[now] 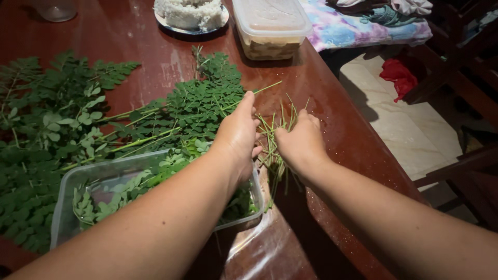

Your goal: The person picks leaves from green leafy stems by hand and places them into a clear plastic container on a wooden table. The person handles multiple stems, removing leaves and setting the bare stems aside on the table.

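Head view: two hands (238, 132) (301, 142) grip one stem bundle (273, 140)

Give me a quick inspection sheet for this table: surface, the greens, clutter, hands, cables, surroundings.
Surface: dark red wooden table, glossy.
Job's things: leafy sprigs spread out; clear tub holding plucked leaves; bare green stems.
Clutter: lidded container, plate of white food.
Hands: left hand over the tub's edge; right hand gripping the stems.
Cables: nothing seen.
Surroundings: tiled floor, red cloth, wooden chairs.
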